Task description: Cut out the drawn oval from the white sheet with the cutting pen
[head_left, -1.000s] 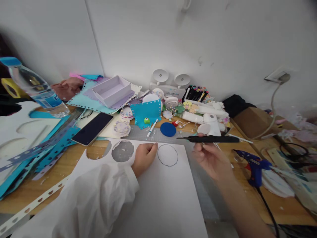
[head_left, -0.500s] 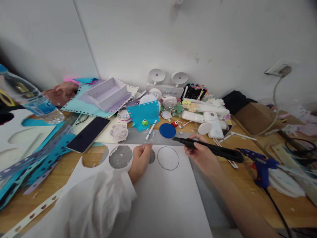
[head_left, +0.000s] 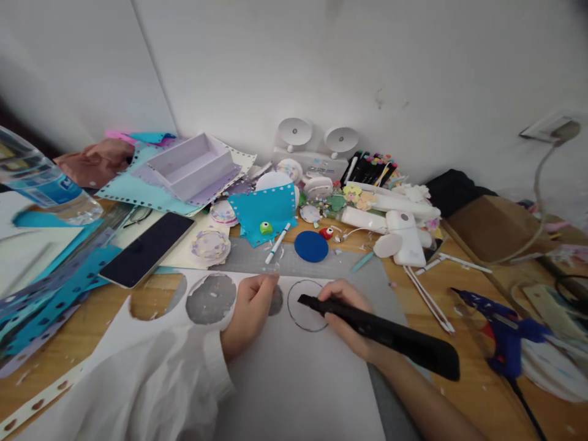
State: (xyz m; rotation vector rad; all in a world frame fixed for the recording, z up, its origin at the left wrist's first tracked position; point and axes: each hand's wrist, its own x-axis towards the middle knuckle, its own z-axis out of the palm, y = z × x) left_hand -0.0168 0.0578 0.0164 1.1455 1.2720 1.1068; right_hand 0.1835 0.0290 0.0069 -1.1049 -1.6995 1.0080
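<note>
A white sheet (head_left: 303,380) lies on a grey cutting mat (head_left: 316,260) in front of me. It has round holes cut near its far edge and one pencilled circle (head_left: 307,306). My left hand (head_left: 248,309), fingers curled, presses the sheet down just left of that circle. My right hand (head_left: 346,318) grips a long black cutting tool (head_left: 390,334), and the tool's tip rests at the circle's left rim.
A blue glue gun (head_left: 500,327) lies at the right. A dark phone (head_left: 146,248), a water bottle (head_left: 43,184) and blue punched strips (head_left: 50,288) are at the left. A blue disc (head_left: 311,245), teal felt, markers and white clutter line the wall.
My right hand has brought the black tool down from above the mat's right side onto the pencilled circle. My left hand stays on the sheet.
</note>
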